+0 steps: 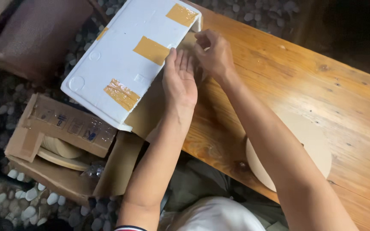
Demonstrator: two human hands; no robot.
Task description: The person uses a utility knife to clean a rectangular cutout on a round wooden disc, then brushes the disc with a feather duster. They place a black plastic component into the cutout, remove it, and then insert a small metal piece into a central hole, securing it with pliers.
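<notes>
White foam lid [125,60] with tan tape strips, left hand [179,81] flat, right hand [213,53] pinching.

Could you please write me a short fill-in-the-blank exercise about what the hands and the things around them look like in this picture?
1. The white foam box bears strips of ____ tape.
2. The left hand lies flat and the right hand pinches beside the box, on a ____ table.
3. The round wooden disc lies under the ____ forearm.
4. The open cardboard box sits on a floor of ____.

Missing words: brown; wooden; right; pebbles
</notes>
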